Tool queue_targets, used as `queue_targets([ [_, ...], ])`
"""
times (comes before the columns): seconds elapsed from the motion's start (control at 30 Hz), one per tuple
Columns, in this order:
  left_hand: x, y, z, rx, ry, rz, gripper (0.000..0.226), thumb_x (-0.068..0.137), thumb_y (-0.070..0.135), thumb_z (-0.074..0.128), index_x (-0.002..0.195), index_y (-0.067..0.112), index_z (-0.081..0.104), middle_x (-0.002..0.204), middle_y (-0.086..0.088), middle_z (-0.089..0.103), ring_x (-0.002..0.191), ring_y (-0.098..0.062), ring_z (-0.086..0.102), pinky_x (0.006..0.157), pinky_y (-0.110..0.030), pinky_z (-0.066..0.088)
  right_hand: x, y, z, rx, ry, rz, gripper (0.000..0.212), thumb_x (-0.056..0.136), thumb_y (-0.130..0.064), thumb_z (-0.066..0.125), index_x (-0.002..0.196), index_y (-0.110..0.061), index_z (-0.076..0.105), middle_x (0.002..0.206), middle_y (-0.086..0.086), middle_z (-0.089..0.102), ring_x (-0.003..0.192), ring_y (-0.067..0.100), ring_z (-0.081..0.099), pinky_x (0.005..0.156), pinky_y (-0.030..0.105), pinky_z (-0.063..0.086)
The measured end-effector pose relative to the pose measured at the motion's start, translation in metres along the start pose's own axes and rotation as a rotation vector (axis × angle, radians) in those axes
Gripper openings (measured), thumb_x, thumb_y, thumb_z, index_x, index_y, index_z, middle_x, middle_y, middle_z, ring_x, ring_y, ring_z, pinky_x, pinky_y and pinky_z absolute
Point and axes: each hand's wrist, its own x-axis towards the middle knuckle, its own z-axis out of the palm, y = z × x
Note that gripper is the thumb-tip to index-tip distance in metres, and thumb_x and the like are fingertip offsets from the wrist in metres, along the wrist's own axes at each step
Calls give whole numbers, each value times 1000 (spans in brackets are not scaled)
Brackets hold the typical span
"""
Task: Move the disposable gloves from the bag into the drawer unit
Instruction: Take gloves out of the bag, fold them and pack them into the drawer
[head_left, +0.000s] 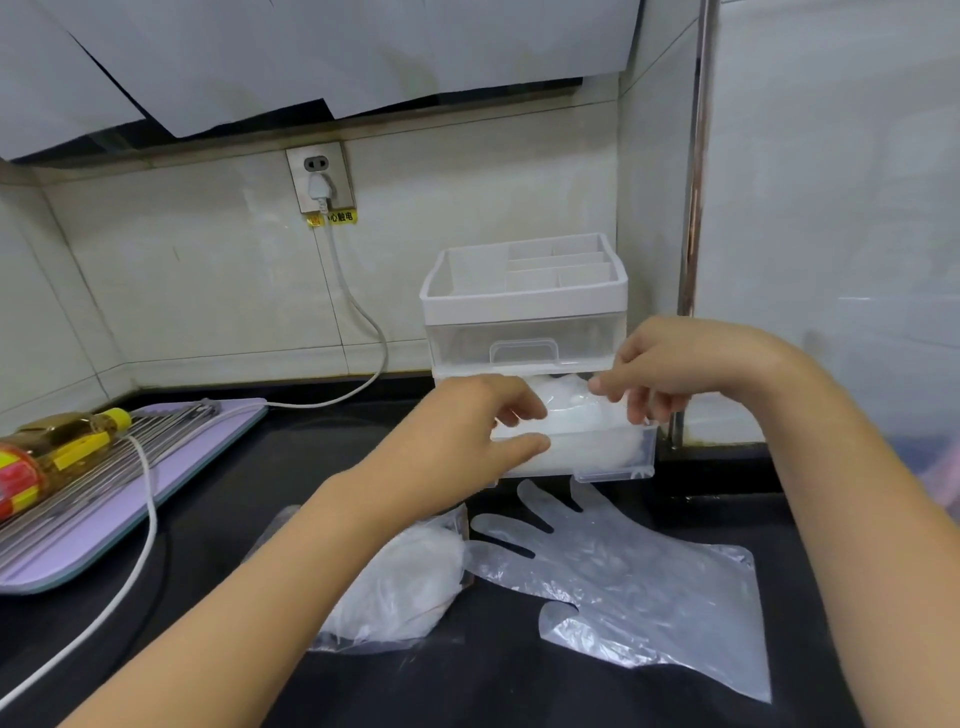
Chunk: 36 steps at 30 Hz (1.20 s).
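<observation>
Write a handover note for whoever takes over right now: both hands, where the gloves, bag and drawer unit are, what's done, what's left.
Left hand: pinches the front wall of the open lower drawer, thumb outside, fingers inside.
Right hand: fingers curled down onto the gloves in that drawer; grip unclear.
Drawer unit: at the back of the counter, upper drawer shut.
Done: a wad of gloves fills the lower drawer.
To do: one loose glove lies flat on the counter; the bag beside it seems to hold more. Move both lots in, then shut the drawer.
</observation>
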Motion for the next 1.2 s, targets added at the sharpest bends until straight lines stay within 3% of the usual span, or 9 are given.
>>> queue_targets([
  [0.1,-19,8,17,-156,-172,75,14,85,18,68,99,20,69,91,15,66,85,4,59,78,-10,46,-5,5,-4,-116,-112,33,30,84,-39,69,79,-10,65,66,3,71,48,12,54,50,21,41],
  [0.27,-37,-23,71,35,-453,115,37,84,18,60,119,28,62,120,15,58,109,1,51,96,-15,40,-11,2,0,-79,-240,-37,23,80,-24,76,95,-10,66,78,2,73,66,17,70,58,23,52],
  [0.47,-36,-31,86,-26,-295,60,10,88,28,63,90,21,69,94,13,64,84,2,56,80,-17,47,-16,-8,5,-48,-360,-131,23,80,-18,76,101,-14,67,76,0,72,72,16,72,68,24,56],
  [0.73,-19,-10,28,-524,-6,-172,34,93,30,57,63,16,59,56,-2,56,50,-8,47,53,-19,38,-24,-21,6,-53,-332,-268,63,54,-60,75,111,-39,60,99,-17,71,93,3,66,91,27,50],
  [0.87,-4,-15,-5,-657,87,-254,36,95,32,54,68,10,61,52,-2,44,48,-13,38,52,-19,34,-25,-18,5,-25,-353,-331,48,67,-42,81,111,-36,61,92,-18,70,84,-2,65,81,18,47],
  [0.93,5,-20,-18,-630,102,-249,39,95,35,53,80,0,64,64,-9,46,58,-17,40,60,-26,34,-20,-14,4,-3,-310,-312,32,75,-29,79,103,-32,65,75,-15,68,69,-3,62,69,14,42],
  [1.0,15,-25,-29,-595,133,-248,42,96,35,52,87,-4,64,66,-9,49,57,-16,43,59,-24,38,-13,-9,2,36,-200,-283,18,79,-24,76,96,-26,70,73,-8,71,69,2,65,73,20,47],
  [1.1,36,-34,-40,-548,212,-301,36,95,32,56,79,0,65,50,6,49,41,-3,40,45,-11,35,-4,2,-4,264,61,-241,14,80,-26,74,86,-14,74,74,-2,73,71,8,68,76,20,52],
  [1.2,57,-48,-38,-479,234,-348,26,92,27,62,73,10,66,48,8,53,36,-1,40,42,-11,36,9,10,-4,625,320,-176,13,77,-22,76,85,-12,73,73,3,71,64,17,62,56,14,47],
])
